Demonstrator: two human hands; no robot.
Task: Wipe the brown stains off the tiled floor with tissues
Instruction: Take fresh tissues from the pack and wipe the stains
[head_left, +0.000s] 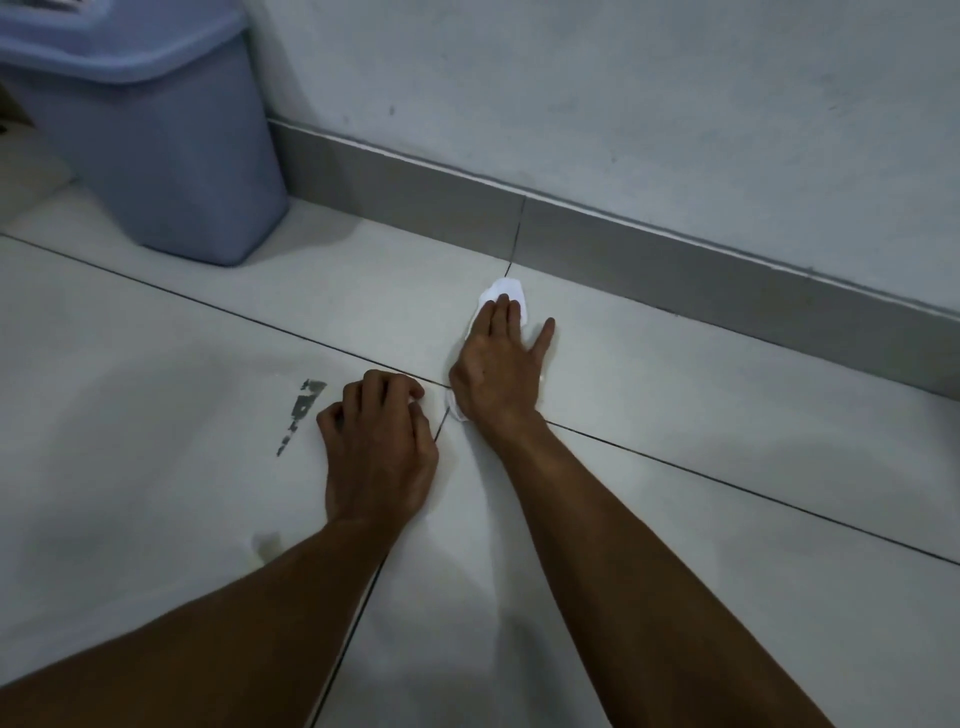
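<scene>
My right hand (498, 364) lies flat on the white tiled floor (675, 395), fingers spread, pressing a white tissue (506, 291) that sticks out beyond the fingertips and beside the wrist. The tissue sits on a grout line near the skirting. My left hand (376, 441) rests on the floor with curled fingers, and a small bit of white tissue (413, 404) shows at its fingertips. A dark streaked stain (304, 413) lies just left of the left hand. A fainter smudge (265, 545) shows beside the left forearm.
A light blue plastic bin (150, 135) with a lid stands at the upper left against the wall. A grey skirting board (623, 244) runs diagonally along the wall (623, 93) behind the hands. Dark grout lines cross the tiles.
</scene>
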